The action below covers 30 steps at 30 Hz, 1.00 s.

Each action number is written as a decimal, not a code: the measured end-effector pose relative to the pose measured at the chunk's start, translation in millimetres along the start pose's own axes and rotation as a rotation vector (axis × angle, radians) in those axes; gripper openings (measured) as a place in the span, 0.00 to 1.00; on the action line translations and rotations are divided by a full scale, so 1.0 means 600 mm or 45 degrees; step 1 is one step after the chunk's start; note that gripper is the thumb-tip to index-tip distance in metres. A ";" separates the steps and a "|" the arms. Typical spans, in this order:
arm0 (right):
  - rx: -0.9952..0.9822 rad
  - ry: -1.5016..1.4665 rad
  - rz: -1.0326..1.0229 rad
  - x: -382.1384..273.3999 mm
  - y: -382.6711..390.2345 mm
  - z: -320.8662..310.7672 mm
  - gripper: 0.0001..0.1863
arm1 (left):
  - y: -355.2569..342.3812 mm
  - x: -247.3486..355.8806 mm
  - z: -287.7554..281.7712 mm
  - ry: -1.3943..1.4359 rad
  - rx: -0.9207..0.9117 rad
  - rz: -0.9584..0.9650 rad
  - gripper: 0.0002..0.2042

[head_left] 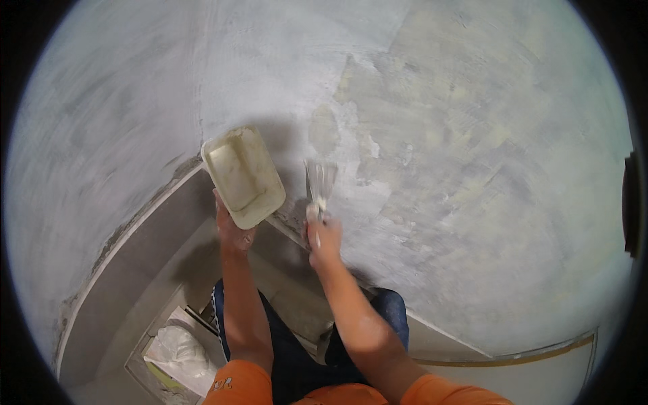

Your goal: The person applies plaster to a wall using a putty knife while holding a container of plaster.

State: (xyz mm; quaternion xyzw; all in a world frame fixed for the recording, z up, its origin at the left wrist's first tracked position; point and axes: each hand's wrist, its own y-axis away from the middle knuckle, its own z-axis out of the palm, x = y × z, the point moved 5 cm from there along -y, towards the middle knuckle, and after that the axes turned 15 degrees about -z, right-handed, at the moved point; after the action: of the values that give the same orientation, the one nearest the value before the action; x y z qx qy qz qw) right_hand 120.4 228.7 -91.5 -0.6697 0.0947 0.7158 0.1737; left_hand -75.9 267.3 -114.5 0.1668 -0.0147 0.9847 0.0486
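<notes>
My left hand (233, 226) grips a cream plastic tub (246, 172) from beneath its near end. The tub is tilted so that its inside faces me, with pale smears on its bottom. To the right of it, my right hand (323, 236) is closed round the handle of a putty knife (321, 177). Its wide metal blade points up toward the wall (472, 121) and looks a little blurred; whether it touches the wall I cannot tell. White filler sits on the wall around the blade, and a rougher, yellowish-grey patch spreads to the right.
Grey skirting tiles (148, 250) run along the foot of the walls, meeting at a corner behind the tub. At lower left a white plastic bag (179, 354) lies on a board. My knees in blue jeans are close to the wall. A dark object (632, 202) stands at the right edge.
</notes>
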 end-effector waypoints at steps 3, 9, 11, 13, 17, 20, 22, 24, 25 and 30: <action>0.144 0.272 -0.036 0.087 0.055 -0.060 0.18 | 0.004 0.016 -0.012 0.058 0.018 -0.010 0.29; -0.038 0.314 -0.257 -0.109 0.014 0.008 0.24 | -0.003 0.016 -0.033 0.142 0.053 0.013 0.29; -0.112 0.223 -0.392 -0.187 -0.016 0.063 0.24 | -0.012 0.011 -0.043 0.153 0.001 0.002 0.29; -0.113 0.181 -0.393 -0.217 -0.048 0.087 0.23 | -0.020 -0.001 -0.049 0.154 0.008 0.028 0.29; 0.067 -0.009 -0.311 -0.145 -0.079 0.068 0.19 | -0.017 0.003 -0.031 0.054 0.003 0.029 0.29; 0.202 0.150 -0.164 -0.027 -0.039 0.001 0.20 | -0.012 0.005 -0.026 0.089 0.037 -0.002 0.29; 0.195 0.238 -0.028 0.045 0.012 -0.036 0.21 | -0.009 0.010 -0.028 0.151 0.137 -0.095 0.30; 0.155 0.316 -0.024 0.060 0.027 -0.041 0.21 | -0.009 0.017 -0.039 0.160 0.065 -0.090 0.30; 0.133 0.335 -0.074 0.037 0.033 -0.034 0.21 | -0.009 0.022 -0.040 0.169 0.005 -0.095 0.30; -0.168 0.367 -0.531 -0.171 -0.004 0.059 0.17 | -0.003 0.012 -0.014 0.052 0.021 -0.016 0.31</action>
State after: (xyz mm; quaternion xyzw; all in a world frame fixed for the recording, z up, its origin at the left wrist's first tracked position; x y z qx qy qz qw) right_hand 92.9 231.2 13.7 -0.7796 -0.0686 0.5665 0.2582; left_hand -85.3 270.2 -119.8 0.1473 -0.0047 0.9876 0.0536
